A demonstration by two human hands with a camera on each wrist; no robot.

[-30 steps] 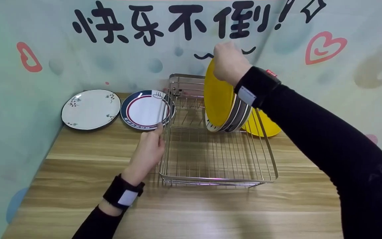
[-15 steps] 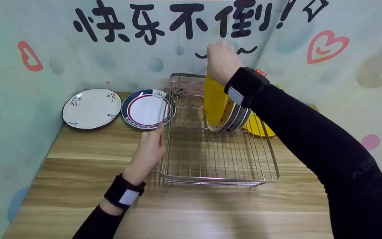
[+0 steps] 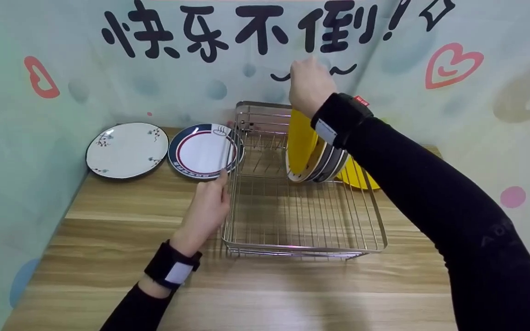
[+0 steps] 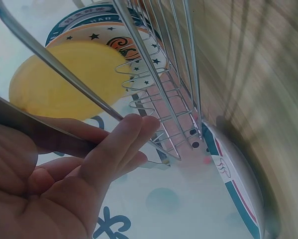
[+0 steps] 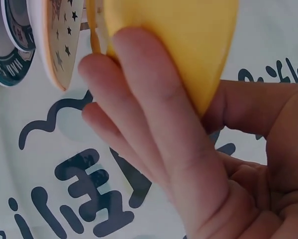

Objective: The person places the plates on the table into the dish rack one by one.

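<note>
Yellow round plate (image 3: pixel 301 142) — on edge below the nearer right hand (image 3: pixel 311 86), which pinches its rim; the left hand (image 3: pixel 204 206) grips the silver wire rack (image 3: pixel 302 248).

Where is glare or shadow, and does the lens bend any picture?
Head view: a pinkish glint on the wire rack and a small highlight on the white floral plate; left wrist view: striped shadows on the table, its wood grain curving, probably lens distortion; right wrist view: the yellow plate softly lit.
</note>
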